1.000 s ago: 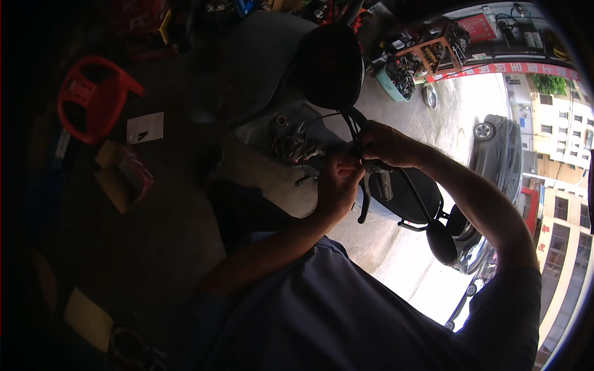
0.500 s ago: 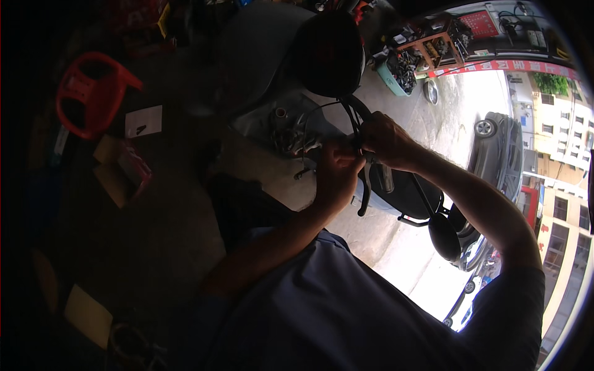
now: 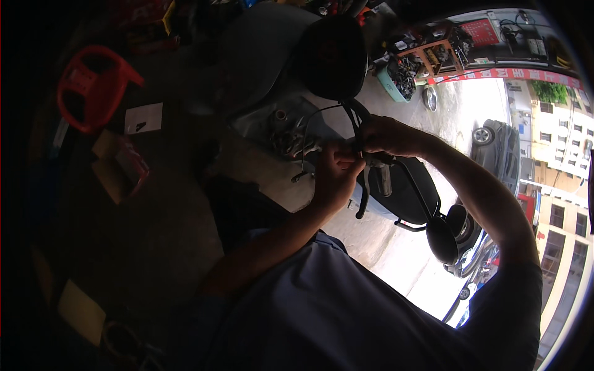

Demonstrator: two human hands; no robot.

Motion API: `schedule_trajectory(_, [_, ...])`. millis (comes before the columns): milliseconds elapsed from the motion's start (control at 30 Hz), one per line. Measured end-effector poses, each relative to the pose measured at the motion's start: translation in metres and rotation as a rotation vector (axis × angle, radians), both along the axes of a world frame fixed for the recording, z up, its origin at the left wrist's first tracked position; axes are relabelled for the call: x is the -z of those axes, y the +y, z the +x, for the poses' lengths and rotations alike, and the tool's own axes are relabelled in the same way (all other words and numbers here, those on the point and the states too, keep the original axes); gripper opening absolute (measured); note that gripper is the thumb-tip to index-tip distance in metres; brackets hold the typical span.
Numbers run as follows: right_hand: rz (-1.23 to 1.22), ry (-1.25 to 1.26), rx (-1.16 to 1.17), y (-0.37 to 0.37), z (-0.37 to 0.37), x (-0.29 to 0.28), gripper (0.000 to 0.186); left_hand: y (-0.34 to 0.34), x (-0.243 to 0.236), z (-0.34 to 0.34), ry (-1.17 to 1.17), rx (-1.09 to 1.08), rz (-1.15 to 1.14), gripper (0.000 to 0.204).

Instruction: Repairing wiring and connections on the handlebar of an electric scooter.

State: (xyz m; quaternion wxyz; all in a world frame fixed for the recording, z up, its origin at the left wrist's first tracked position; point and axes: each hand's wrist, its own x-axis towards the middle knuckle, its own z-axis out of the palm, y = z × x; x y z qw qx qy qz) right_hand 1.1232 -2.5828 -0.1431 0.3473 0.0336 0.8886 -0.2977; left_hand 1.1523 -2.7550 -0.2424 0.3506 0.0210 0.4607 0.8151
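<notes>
Both hands meet at the handlebar of a scooter, among black cables (image 3: 353,115). My left hand (image 3: 336,177) is closed, thumb and fingers pinched together just beside the cables; whatever lies in the pinch is hidden. Opposite it, my right hand (image 3: 391,136) curls closed against the cables and handlebar, hiding what it grips. Below the hands hangs a black brake lever (image 3: 364,201), next to a handlebar grip (image 3: 387,180). A thin cable loops left of my left hand. The scooter's opened front (image 3: 272,127) shows loose wiring.
The scooter's black seat (image 3: 411,190) and a round mirror (image 3: 442,240) are on the right. A dark panel (image 3: 331,55) rises beyond my hands. On the left are a red plastic chair (image 3: 93,86), a white sheet (image 3: 143,117) and an open carton (image 3: 110,176). A teal bin (image 3: 391,86) stands far right.
The view has shifted slightly. My right wrist and forearm have turned a little, and more of the mirror's stem shows. Both hands stay at the same spot on the handlebar.
</notes>
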Motion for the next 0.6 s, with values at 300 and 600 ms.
schedule_trajectory(300, [0.028,0.23,-0.077,0.0,0.012,0.009,0.013,0.001,0.002,0.0,0.012,-0.009,0.021,0.032])
schedule_trajectory(600, [0.249,0.573,-0.521,-0.005,0.017,0.014,0.007,-0.001,-0.001,-0.002,0.035,-0.009,0.01,0.034])
